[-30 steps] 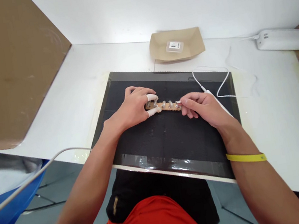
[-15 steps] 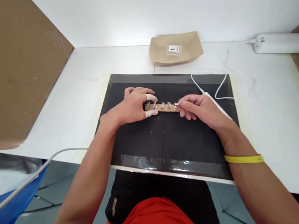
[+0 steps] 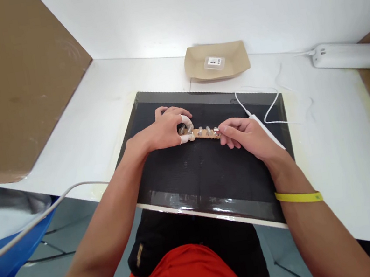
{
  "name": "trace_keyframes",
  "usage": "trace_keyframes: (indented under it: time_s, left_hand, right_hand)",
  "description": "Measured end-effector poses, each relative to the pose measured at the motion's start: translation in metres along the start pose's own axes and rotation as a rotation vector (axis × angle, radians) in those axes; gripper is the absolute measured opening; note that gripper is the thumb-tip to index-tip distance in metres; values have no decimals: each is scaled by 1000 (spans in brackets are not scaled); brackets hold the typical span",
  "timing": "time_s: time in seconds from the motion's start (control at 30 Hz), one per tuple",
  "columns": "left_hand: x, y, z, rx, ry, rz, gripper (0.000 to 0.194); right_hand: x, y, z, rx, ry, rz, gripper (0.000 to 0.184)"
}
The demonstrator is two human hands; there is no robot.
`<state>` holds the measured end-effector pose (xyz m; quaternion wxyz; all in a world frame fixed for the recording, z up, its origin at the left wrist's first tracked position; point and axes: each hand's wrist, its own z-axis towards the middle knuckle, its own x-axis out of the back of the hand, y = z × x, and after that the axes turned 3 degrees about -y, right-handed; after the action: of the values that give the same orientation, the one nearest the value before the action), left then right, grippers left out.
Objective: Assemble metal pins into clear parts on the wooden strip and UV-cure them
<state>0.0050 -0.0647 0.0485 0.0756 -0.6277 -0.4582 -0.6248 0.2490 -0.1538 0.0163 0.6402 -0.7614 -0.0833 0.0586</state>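
The black rectangular mat (image 3: 184, 174) is matt and faintly ribbed across its middle, glossy along its near edge. On the mat, the narrow tan strip (image 3: 204, 134) looks like matt wood or card; its small grey pieces (image 3: 208, 131) shine. Beyond the mat, the shallow brown paperboard tray (image 3: 236, 58) is matt, the small clear plastic box (image 3: 207, 64) inside it smooth. Right of the mat, the long white block (image 3: 348, 56) is smooth plastic.
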Motion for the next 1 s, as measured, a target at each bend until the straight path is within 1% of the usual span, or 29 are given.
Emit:
trace_keyframes:
  time_s: [0.2, 0.27, 0.4, 0.5, 0.57, 0.7, 0.8, 0.9, 1.0]
  left_hand:
    - [-4, 0, 1, -22, 35, 19, 12]
    - [-6, 1, 0, -30, 63, 43, 11]
    - [-13, 4, -3, -77, 168, 192, 6]
    - [-16, 8, -6, -136, 222, 335, 9]
    - [-15, 12, -11, -160, 249, 371, 11]
    - [-7, 23, -31, -151, 332, 303, 12]
    - [-3, 26, -48, -142, 377, 227, 13]
    - [-5, 20, -59, -112, 381, 206, 11]
    - [-12, 11, -66, -61, 348, 212, 11]
  right_hand:
    - [-1, 0, 0, 0, 3, 3, 28]
    - [0, 1, 1, 1, 2, 4, 28]
    - [1, 3, 1, 0, 2, 7, 28]
    - [2, 3, 0, 1, 7, 1, 28]
    - [1, 3, 0, 1, 11, -4, 29]
    - [1, 1, -1, 4, 9, -9, 29]
    - [2, 2, -1, 2, 3, -19, 29]
    - [3, 4, 0, 1, -2, -30, 30]
    - [3, 5, 0, -2, 0, -33, 30]
